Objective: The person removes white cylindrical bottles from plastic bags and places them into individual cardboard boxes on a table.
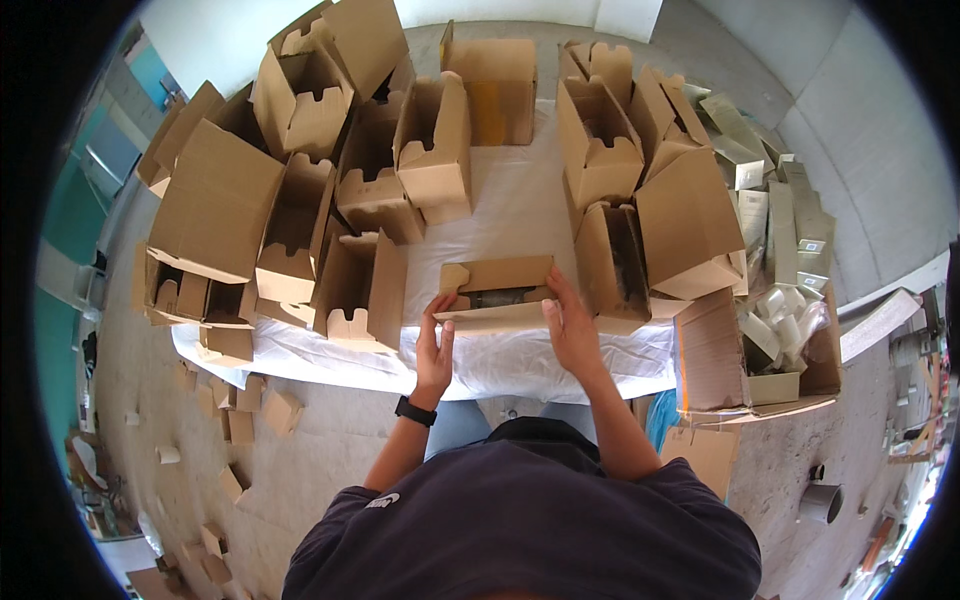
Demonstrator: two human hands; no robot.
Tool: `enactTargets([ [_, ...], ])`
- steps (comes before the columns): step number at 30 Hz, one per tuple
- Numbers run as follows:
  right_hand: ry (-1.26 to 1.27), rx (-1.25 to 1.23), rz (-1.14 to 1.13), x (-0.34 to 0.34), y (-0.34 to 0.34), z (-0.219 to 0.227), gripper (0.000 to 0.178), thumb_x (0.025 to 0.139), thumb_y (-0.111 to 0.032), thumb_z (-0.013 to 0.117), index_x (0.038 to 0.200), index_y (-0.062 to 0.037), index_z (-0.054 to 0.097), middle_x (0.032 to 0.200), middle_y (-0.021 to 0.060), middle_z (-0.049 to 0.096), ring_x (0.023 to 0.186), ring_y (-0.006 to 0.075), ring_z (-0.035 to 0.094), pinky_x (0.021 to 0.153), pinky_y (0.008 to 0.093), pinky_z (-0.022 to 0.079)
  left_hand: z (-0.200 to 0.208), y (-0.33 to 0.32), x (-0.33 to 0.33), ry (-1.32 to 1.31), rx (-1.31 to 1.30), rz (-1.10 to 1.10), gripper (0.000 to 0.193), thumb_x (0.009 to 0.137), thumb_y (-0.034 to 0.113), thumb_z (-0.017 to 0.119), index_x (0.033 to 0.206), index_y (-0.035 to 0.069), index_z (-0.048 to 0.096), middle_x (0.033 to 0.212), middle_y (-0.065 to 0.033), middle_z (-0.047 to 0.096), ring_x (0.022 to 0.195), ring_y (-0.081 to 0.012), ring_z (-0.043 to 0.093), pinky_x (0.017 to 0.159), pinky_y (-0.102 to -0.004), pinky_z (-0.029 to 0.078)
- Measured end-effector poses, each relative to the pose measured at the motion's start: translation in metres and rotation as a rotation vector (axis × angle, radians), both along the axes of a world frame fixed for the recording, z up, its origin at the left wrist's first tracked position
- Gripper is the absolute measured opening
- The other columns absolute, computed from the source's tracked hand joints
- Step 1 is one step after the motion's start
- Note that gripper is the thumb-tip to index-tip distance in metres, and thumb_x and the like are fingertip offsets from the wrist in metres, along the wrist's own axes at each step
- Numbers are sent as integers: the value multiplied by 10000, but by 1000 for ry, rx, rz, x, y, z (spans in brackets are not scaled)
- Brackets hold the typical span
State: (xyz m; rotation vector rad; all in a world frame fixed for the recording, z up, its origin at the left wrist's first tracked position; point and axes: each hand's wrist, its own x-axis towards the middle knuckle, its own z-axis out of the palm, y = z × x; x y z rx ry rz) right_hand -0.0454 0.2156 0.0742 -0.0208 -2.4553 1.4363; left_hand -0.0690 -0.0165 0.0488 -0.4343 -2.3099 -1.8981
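A small brown cardboard box [497, 319] sits at the near middle of the cloth-covered table, its long side toward me and its top open. Something dark lies inside; its kind cannot be made out. At the box's left end, my left hand [433, 350] grips with the thumb in front and the fingers behind. My right hand [574, 335] clasps the opposite end, thumb against the near corner and fingers along the short side. A larger open carton [618, 318] stands just right of that hand, and another carton [378, 290] is left of my left hand.
Open cartons [222, 195] crowd the table's left side, some stacked; more stand on the right. White cloth [510, 190] covers the table. A bigger box [712, 350] with white packaging is at the right edge. Long pale boxes [782, 230] pile beyond it. Small cardboard pieces [283, 411] litter the floor.
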Motion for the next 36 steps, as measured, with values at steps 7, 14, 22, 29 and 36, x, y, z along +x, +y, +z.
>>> enactTargets([
  [7, 2, -66, -158, 1, -15, -6, 500, 968, -290, 530, 1363, -1, 427, 1284, 189, 570, 1051, 328, 619, 898, 400, 485, 3, 14, -2, 31, -20, 105, 405, 953, 60, 540, 1335, 2, 419, 1292, -129, 570, 1210, -204, 507, 1047, -328, 348],
  [14, 147, -98, -200, -9, -20, -9, 470, 931, -204, 600, 1323, -5, 433, 1290, 172, 560, 1103, 325, 596, 911, 394, 481, -3, 12, -15, -136, 187, 192, 437, 966, 162, 574, 1339, 0, 412, 1233, -126, 566, 1141, -206, 529, 995, -339, 401],
  [22, 179, 98, -282, -11, -27, 6, 554, 852, -73, 617, 1365, -81, 410, 1280, 175, 533, 1157, 358, 541, 938, 402, 459, -16, 19, -21, -159, 167, 324, 635, 877, 116, 678, 1415, 108, 340, 1368, -111, 395, 1121, -227, 480, 939, -359, 426],
  [29, 314, 559, -178, -18, -27, 6, 456, 783, -47, 638, 1233, -84, 574, 1325, 167, 489, 1256, 347, 450, 1039, 495, 355, -16, 10, -24, -206, 174, 272, 633, 877, 137, 679, 1416, 110, 349, 1365, -117, 408, 1121, -231, 464, 936, -361, 425],
  [36, 278, 634, 460, -46, -17, 27, 652, 680, -290, 788, 1291, -204, 578, 1385, 181, 455, 1325, 371, 379, 1099, 524, 261, -13, 11, -21, -241, 233, 216, 570, 960, 269, 582, 1412, 28, 332, 1312, -137, 469, 1163, -211, 476, 989, -352, 403],
])
